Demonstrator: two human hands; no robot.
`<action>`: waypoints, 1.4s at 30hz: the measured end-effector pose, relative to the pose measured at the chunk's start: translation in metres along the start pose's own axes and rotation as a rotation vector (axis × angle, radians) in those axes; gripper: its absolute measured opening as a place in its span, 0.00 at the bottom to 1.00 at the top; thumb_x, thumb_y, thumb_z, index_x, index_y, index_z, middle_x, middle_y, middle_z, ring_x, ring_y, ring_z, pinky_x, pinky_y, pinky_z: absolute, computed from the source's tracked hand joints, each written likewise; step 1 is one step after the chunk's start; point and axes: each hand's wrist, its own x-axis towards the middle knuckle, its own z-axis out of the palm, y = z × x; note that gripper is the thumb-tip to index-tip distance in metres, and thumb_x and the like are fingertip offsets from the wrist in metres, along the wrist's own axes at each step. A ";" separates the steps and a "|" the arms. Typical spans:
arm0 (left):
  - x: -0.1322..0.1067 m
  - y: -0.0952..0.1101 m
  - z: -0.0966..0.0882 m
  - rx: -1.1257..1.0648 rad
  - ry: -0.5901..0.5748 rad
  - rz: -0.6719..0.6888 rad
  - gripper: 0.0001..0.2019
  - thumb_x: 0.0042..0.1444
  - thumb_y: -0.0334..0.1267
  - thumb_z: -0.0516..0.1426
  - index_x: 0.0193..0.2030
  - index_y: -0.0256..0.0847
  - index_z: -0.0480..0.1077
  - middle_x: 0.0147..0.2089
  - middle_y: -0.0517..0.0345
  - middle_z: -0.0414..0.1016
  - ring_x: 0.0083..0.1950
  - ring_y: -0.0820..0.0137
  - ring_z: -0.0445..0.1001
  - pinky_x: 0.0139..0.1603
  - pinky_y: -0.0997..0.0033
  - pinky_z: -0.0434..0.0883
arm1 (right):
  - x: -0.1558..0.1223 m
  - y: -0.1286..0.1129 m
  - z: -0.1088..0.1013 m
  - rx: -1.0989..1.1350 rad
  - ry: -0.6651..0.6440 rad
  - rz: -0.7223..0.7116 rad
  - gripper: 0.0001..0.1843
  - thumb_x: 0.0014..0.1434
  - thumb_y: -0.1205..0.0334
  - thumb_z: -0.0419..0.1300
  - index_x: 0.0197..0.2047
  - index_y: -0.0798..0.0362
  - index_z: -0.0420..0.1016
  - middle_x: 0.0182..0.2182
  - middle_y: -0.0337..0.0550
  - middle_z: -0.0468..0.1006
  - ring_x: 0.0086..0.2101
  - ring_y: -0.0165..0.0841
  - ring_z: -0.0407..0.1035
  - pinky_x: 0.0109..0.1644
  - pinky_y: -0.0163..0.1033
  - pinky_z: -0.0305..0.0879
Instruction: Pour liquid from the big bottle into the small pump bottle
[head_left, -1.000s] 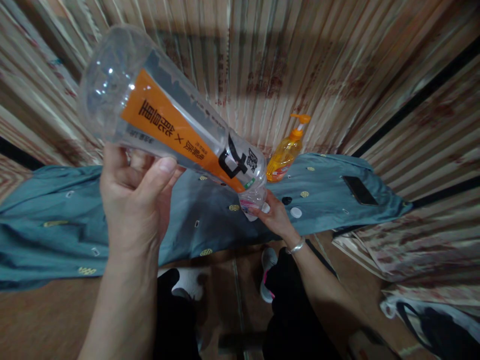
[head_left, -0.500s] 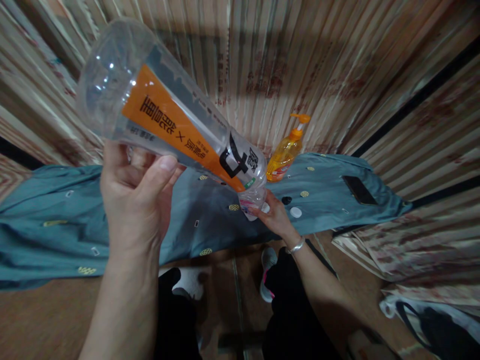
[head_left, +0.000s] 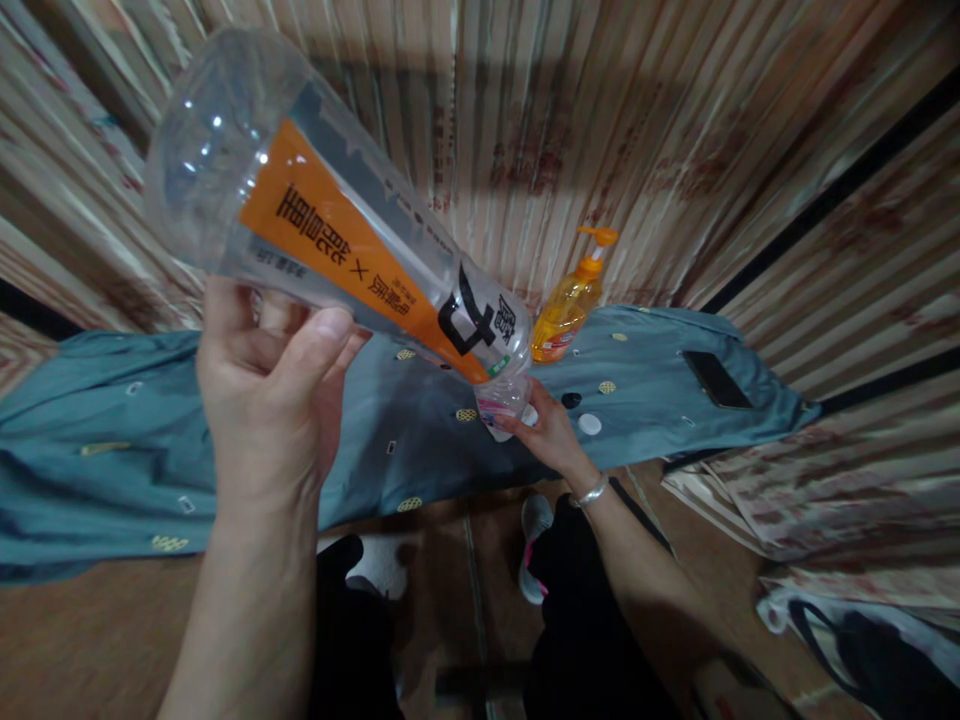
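A large clear plastic bottle (head_left: pixel 337 235) with an orange and grey label is tilted neck-down to the right. My left hand (head_left: pixel 274 370) is closed around its lower side near the base, which points up and left. The big bottle's neck meets a small clear bottle (head_left: pixel 499 405) with pink marks, held by my right hand (head_left: pixel 551 430) at the table. My right fingers are wrapped on the small bottle's side. No liquid can be made out in the large bottle. Where the two mouths join is hard to see.
A pump bottle (head_left: pixel 566 312) of orange liquid stands behind my right hand. A white cap (head_left: pixel 589 424) and a small black cap (head_left: pixel 572 400) lie on the teal cloth (head_left: pixel 360 450). Farther right lies a black phone (head_left: pixel 716 380). Pleated curtains (head_left: pixel 540 120) hang behind.
The large bottle's base has shifted slightly left and up. Both hands keep the same hold.
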 end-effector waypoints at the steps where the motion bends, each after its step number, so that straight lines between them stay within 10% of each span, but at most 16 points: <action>1: 0.000 0.002 0.001 -0.003 0.001 -0.001 0.35 0.42 0.56 0.92 0.54 0.56 0.86 0.64 0.54 0.89 0.79 0.41 0.85 0.73 0.30 0.90 | 0.000 0.000 0.000 -0.004 0.000 -0.001 0.36 0.67 0.44 0.83 0.72 0.47 0.86 0.59 0.55 0.97 0.62 0.61 0.91 0.69 0.64 0.88; 16: -0.003 0.016 0.019 -0.056 0.080 -0.054 0.36 0.39 0.46 0.92 0.50 0.49 0.82 0.64 0.49 0.87 0.85 0.36 0.80 0.74 0.33 0.89 | 0.000 0.000 0.000 -0.016 -0.004 0.020 0.36 0.66 0.45 0.83 0.72 0.47 0.86 0.59 0.54 0.97 0.61 0.61 0.91 0.68 0.63 0.89; 34: 0.005 -0.006 -0.003 0.027 -0.019 0.020 0.41 0.38 0.64 0.91 0.54 0.56 0.83 0.65 0.54 0.85 0.88 0.33 0.78 0.76 0.19 0.86 | 0.000 0.000 0.001 0.023 0.005 0.012 0.35 0.66 0.45 0.83 0.71 0.45 0.86 0.57 0.52 0.97 0.59 0.58 0.91 0.65 0.60 0.89; 42: 0.002 0.025 0.012 -0.046 0.049 -0.111 0.36 0.36 0.45 0.94 0.49 0.50 0.84 0.62 0.50 0.88 0.83 0.35 0.82 0.75 0.30 0.89 | 0.000 -0.002 -0.001 -0.007 0.004 0.018 0.36 0.67 0.45 0.83 0.73 0.46 0.86 0.59 0.54 0.97 0.61 0.60 0.91 0.67 0.62 0.89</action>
